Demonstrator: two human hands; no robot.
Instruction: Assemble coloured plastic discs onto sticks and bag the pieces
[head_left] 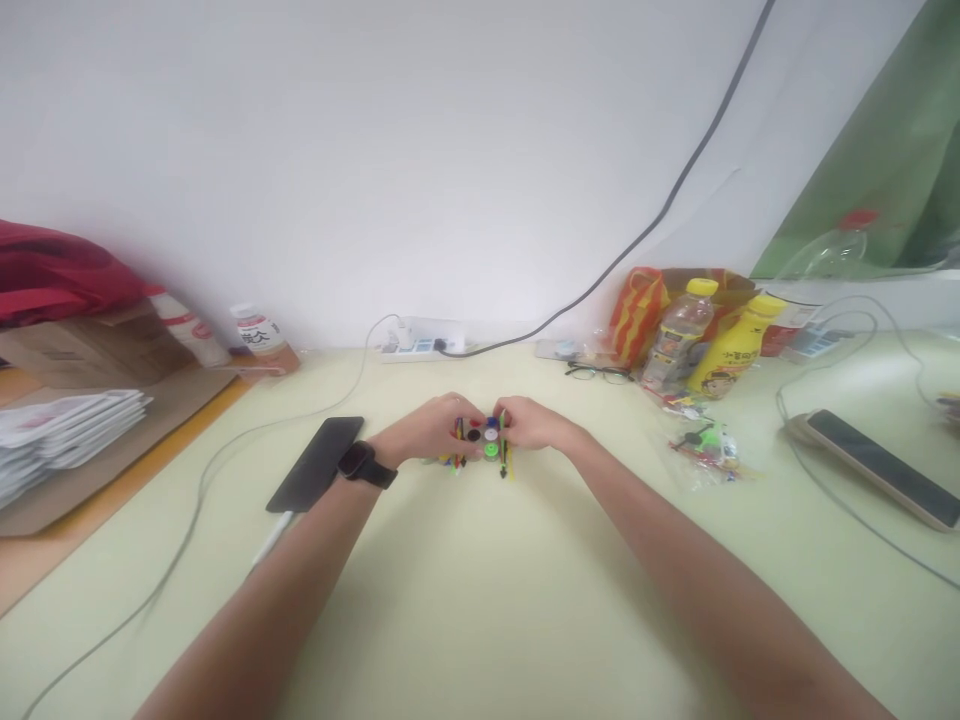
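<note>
Both of my hands meet over the middle of the pale green table (480, 600). Between them is a small colourful toy assembly (484, 441) of red, yellow and green strips with black, white, blue and green round parts. My left hand (427, 430), with a dark watch on its wrist, grips the left side of the toy with closed fingers. My right hand (529, 425) pinches its right side. The toy sits just above or on the table; I cannot tell which.
A black phone (319, 462) lies left of my left wrist, with a cable beside it. A clear bag of colourful parts (705, 450), glasses (596, 372), bottles (724, 345) and another phone (881, 465) are to the right. A power strip (420, 345) sits against the wall.
</note>
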